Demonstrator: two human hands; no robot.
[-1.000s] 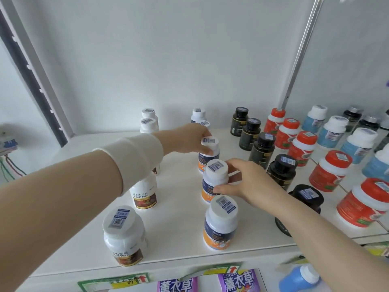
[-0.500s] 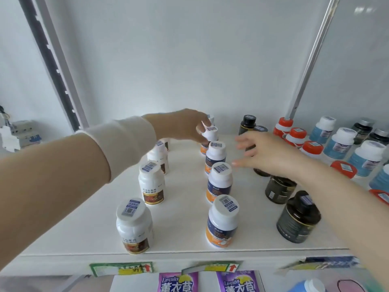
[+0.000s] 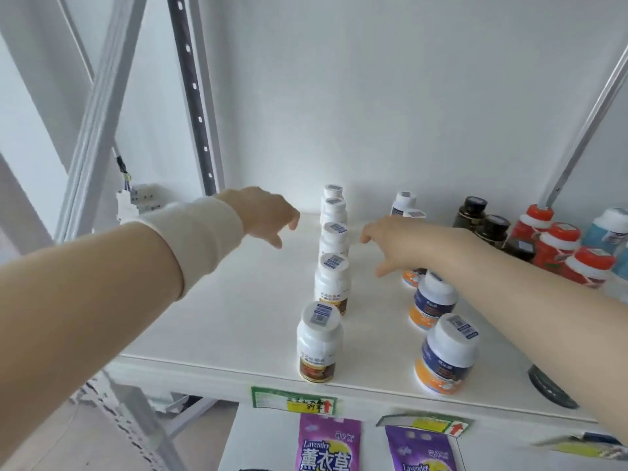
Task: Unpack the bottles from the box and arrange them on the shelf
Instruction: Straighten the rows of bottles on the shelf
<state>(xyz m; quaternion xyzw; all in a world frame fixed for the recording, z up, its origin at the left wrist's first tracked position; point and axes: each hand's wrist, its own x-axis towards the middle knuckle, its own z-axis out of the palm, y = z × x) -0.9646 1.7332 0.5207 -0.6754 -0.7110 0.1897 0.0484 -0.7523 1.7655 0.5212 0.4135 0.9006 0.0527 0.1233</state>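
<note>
A white shelf (image 3: 238, 328) carries a row of several white bottles with brown labels, from the front bottle (image 3: 318, 341) back to the wall (image 3: 333, 192). To its right runs a row of white bottles with blue and orange labels (image 3: 446, 355). My left hand (image 3: 268, 214) hovers left of the brown-label row, fingers apart, holding nothing. My right hand (image 3: 404, 244) hovers right of that row, fingers spread and empty, above the blue-and-orange row. Neither hand touches a bottle. No box is in view.
Dark bottles (image 3: 492, 229), red-capped bottles (image 3: 557, 246) and blue bottles (image 3: 608, 229) fill the shelf's right side. Metal uprights (image 3: 193, 96) stand at left and right (image 3: 584, 124). Price tags (image 3: 294, 402) line the shelf edge; purple lavender packets (image 3: 328, 443) hang below.
Both hands let go of the blue-and-orange bottles and shifted left, now flanking the brown-label row. The view has also swung left.
</note>
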